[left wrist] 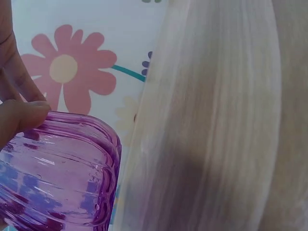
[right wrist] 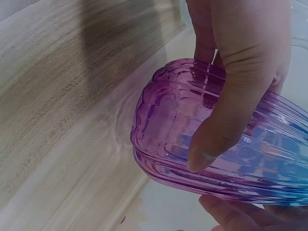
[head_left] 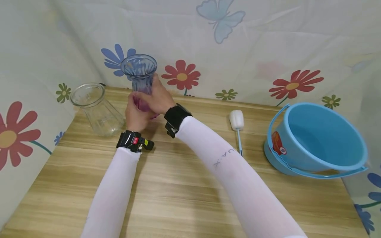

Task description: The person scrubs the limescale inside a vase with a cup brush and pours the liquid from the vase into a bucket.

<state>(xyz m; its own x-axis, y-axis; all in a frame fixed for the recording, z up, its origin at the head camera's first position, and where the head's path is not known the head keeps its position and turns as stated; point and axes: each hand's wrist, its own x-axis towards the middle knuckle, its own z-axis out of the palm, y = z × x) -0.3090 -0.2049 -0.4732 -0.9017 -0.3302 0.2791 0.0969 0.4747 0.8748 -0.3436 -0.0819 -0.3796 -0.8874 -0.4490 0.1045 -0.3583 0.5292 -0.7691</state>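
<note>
Both hands hold a ribbed glass vase, blue at its flared rim (head_left: 139,66) and purple toward its base (left wrist: 72,168). My left hand (head_left: 137,114) grips the lower, purple part. Higher up, my right hand (head_left: 160,97) wraps the side of the vase, its thumb lying across the glass. In the left wrist view the squarish base shows apart from the wooden tabletop (left wrist: 216,120), and the purple body (right wrist: 163,120) looks tilted in the right wrist view. Fingers cover much of the vase's middle in the head view.
Left of the hands stands a clear glass vase (head_left: 104,117). A white sponge brush (head_left: 236,120) with a blue handle lies to the right, its handle end hidden behind the right sleeve. Farther right is a blue bucket (head_left: 285,145). A flowered curtain (head_left: 253,66) hangs behind the table.
</note>
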